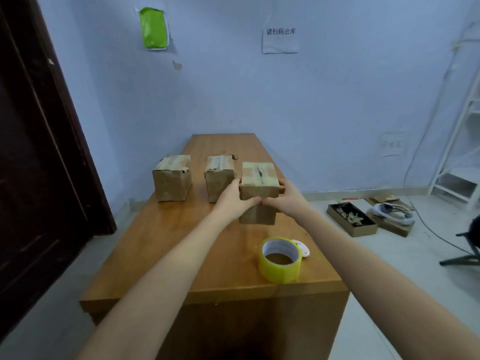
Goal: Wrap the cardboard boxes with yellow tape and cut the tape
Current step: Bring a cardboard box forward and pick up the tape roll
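Box being gripped from both sides above the desk (161, 250); slip and collision risks are being noted.

The nearest cardboard box (257, 193) is being clamped between the left hand (232, 201) and the right hand (283, 200), with thumbs curled across its near face and the remaining fingers (281, 187) wrapped round its sides. It is judged that the box could be dropped if pressure is being applied unevenly, or knocked against the middle box (219, 178), just beside the left fingers. The far box (172, 178) is standing well apart to the left. The yellow tape roll (280, 259), with a small white cutter (302, 247) touching it, is lying nearer than the fingers, untouched.
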`<state>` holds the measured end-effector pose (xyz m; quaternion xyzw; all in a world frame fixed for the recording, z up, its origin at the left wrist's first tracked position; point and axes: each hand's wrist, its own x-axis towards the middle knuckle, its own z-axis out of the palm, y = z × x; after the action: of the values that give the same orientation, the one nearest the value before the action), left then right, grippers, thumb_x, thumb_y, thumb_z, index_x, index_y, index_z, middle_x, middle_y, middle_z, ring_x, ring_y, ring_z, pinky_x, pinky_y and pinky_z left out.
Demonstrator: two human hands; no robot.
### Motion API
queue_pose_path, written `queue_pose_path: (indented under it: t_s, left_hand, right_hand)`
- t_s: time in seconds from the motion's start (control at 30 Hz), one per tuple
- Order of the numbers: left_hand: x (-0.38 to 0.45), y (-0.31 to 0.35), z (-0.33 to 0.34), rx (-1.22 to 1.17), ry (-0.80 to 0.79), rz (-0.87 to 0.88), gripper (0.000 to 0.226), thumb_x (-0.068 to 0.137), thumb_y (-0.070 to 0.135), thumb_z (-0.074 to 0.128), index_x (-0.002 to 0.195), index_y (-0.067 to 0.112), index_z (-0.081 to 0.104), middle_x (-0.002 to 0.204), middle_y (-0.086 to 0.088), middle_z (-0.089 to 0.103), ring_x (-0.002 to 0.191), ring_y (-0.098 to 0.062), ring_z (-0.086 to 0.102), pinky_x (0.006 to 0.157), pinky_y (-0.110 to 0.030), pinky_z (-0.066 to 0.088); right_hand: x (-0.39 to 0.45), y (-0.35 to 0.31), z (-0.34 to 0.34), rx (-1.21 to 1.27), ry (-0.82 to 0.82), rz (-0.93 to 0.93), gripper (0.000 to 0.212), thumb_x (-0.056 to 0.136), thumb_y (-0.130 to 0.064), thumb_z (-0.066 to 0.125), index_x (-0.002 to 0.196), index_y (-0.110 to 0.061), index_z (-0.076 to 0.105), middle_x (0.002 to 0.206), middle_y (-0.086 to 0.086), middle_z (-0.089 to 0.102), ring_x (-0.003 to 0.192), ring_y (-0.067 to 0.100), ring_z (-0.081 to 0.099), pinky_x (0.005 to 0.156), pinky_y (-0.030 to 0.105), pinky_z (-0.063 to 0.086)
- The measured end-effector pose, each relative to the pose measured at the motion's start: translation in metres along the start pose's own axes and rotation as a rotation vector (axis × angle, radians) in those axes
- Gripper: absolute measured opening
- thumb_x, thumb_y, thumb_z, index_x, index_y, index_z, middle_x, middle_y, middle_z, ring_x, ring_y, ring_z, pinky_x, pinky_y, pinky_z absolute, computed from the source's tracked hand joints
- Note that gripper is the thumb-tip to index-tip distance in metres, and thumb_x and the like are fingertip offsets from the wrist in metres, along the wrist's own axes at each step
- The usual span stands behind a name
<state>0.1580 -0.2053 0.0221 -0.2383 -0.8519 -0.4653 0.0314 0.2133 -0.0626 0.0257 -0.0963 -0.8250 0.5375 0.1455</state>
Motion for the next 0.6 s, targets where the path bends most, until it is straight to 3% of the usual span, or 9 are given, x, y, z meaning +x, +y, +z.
queue_pose_path:
  t_s: [0.13,0.3,0.47,0.6]
  left_hand:
    - [0.029,0.000,0.035,-0.025,-0.048,-0.027,0.064,0.083,0.028,0.072,0.136,0.011,0.041,0.131,-0.005,0.055,0.121,-0.022,0.051,0.091,-0.029,0.044]
    - [0.063,-0.009,0.071,-0.081,-0.034,-0.063,0.063,0.082,0.025,0.073,0.135,0.012,0.042,0.133,-0.006,0.054,0.121,-0.023,0.050,0.096,-0.034,0.044]
    - [0.098,-0.029,0.101,-0.094,-0.011,-0.106,0.066,0.082,0.022,0.073,0.138,0.015,0.039,0.135,-0.004,0.052,0.122,-0.023,0.049,0.097,-0.033,0.042]
    - [0.127,-0.049,0.118,-0.132,0.029,-0.137,0.067,0.082,0.025,0.073,0.139,0.018,0.039,0.134,-0.002,0.053,0.122,-0.022,0.049,0.098,-0.035,0.043]
  right_hand:
    - [0.022,0.019,-0.018,-0.019,0.057,0.044,0.060,0.077,-0.008,0.076,0.128,-0.003,0.045,0.124,0.015,0.056,0.109,0.028,0.058,0.092,0.045,0.051]
    - [0.050,0.041,-0.029,-0.053,0.113,0.053,0.056,0.080,-0.006,0.072,0.130,-0.004,0.047,0.125,0.013,0.054,0.110,0.023,0.053,0.080,0.026,0.043]
    - [0.088,0.070,-0.027,-0.061,0.108,0.078,0.059,0.084,-0.007,0.070,0.136,-0.007,0.042,0.134,0.009,0.051,0.119,0.021,0.049,0.081,0.023,0.040]
    - [0.119,0.089,-0.021,-0.074,0.118,0.039,0.061,0.085,-0.013,0.069,0.139,-0.013,0.039,0.137,0.005,0.051,0.114,0.017,0.051,0.087,0.026,0.045]
